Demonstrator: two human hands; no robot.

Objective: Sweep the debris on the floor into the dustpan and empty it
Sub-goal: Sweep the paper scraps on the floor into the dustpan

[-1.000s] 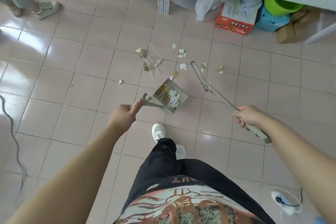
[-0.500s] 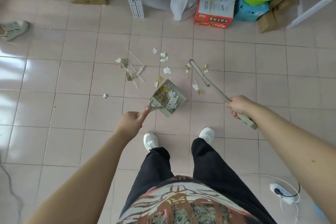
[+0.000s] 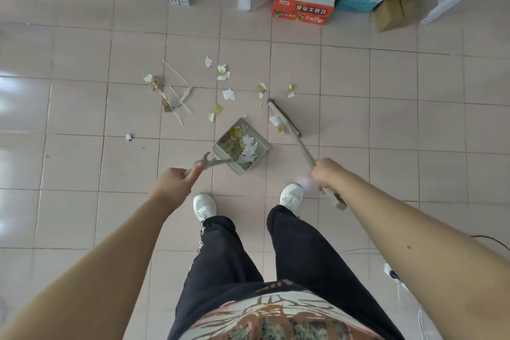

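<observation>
- l hand [image 3: 178, 178]: fingers [image 3: 196, 171] clenched round the dustpan [image 3: 238, 170] handle, one digit laid along it; pan lies ahead-right of the hand, past the l shoe [image 3: 204, 205], paper scraps inside.
- r hand [image 3: 327, 174]: grasping the broom [image 3: 285, 120] handle partway up; broom head is down by the floor [image 3: 82, 107], just right of the pan, ahead of the fingers.
- debris [image 3: 228, 94]: paper bits & thin sticks scattered on tiles beyond pan & broom, well apart from both hands.

A pale pink tiled floor [image 3: 386, 119] held scattered paper scraps [image 3: 228, 94] and thin sticks [image 3: 176, 72]. A dustpan [image 3: 224, 148] of scraps sat among them, a broom [image 3: 285, 119] resting just beside it.
</observation>
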